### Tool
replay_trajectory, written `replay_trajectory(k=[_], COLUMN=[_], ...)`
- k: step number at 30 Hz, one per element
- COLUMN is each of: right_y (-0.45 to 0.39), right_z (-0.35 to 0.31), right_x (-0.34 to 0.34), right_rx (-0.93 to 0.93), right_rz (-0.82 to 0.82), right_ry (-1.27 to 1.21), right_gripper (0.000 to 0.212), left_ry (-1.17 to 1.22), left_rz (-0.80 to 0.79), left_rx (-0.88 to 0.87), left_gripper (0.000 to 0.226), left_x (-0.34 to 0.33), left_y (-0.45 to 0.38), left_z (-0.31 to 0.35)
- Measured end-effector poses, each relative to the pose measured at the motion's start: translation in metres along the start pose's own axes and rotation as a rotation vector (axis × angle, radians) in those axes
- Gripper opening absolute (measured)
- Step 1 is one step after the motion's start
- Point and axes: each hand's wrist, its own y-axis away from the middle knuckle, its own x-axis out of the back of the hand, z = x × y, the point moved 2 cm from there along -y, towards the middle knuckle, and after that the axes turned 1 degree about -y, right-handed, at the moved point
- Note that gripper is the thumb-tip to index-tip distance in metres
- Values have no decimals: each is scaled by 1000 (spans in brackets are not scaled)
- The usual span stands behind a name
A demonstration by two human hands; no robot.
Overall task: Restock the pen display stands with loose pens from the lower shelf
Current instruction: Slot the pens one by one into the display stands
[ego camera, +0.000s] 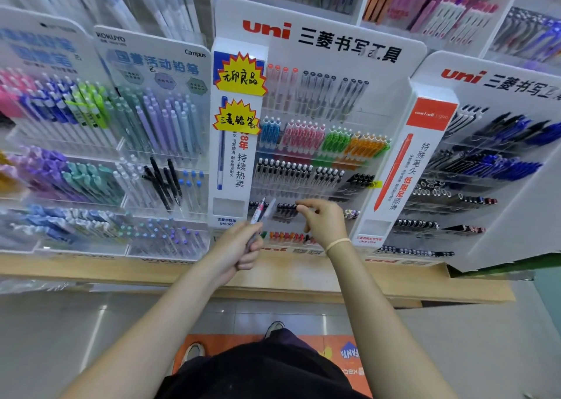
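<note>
My left hand (239, 248) grips a few clear-barrelled pens (261, 213) that point up and to the right, in front of the white uni display stand (321, 34). My right hand (323, 219) is held at a lower row of black-capped pens (285, 208) in that stand, thumb and forefinger pinched together; whether they hold a pen is not clear. A band sits on the right wrist. The stand's tiers hold red, grey, blue, pink, green, orange and black pens.
A Kokuyo Campus pencil stand (151, 64) is to the left and a second uni stand (491, 155) to the right. All rest on a wooden shelf (291, 277). Below are a tiled floor, an orange mat (340, 353) and my shoes.
</note>
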Motion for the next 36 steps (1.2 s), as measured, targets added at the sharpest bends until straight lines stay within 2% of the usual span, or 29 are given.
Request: replay_trajectory(k=[2, 4, 6, 8, 11, 14, 18, 25, 27, 31, 33, 36], right_y=[5, 16, 27, 36, 40, 44, 50, 56, 56, 53, 54, 54], right_z=[-6, -15, -26, -36, -35, -27, -23, -20, -18, -14, -12, -7], right_x=[4, 12, 17, 19, 21, 20, 22, 25, 26, 50, 68, 83], right_rx=[14, 39, 21, -32, -99, -154, -135, -90, -89, -80, -35, 36], right_rz=[59, 135, 58, -110, -248, -308, -326, -385, -309, 123, 289, 388], right_ry=[-2, -115, -323, -487, -554, -609, -718, -759, -801, -909, -950, -794], right_gripper=[30, 24, 18, 22, 20, 22, 18, 21, 18, 15, 17, 20], left_ry=[16, 8, -33, -95, -241, -382, -517, -524, -524, -691, -663, -546], left_rz=[-40, -79, -118, -164, -242, -305, -305, -263, -251, -109, 7, 101], left_rx=[-29, -68, -88, -91, -98, -105, -83, -57, -57, -112, -131, -143], left_gripper=[17, 15, 19, 21, 13, 9, 2, 22, 29, 26, 23, 24], left_x=[-1, -2, -5, -9, -20, -26, -28, -24, -25, -24, -20, -17], left_y=[2, 5, 5, 4, 4, 5, 5, 6, 7, 9, 6, 2], left_z=[2, 5, 8, 10, 13, 16, 19, 17, 15, 14, 12, 10])
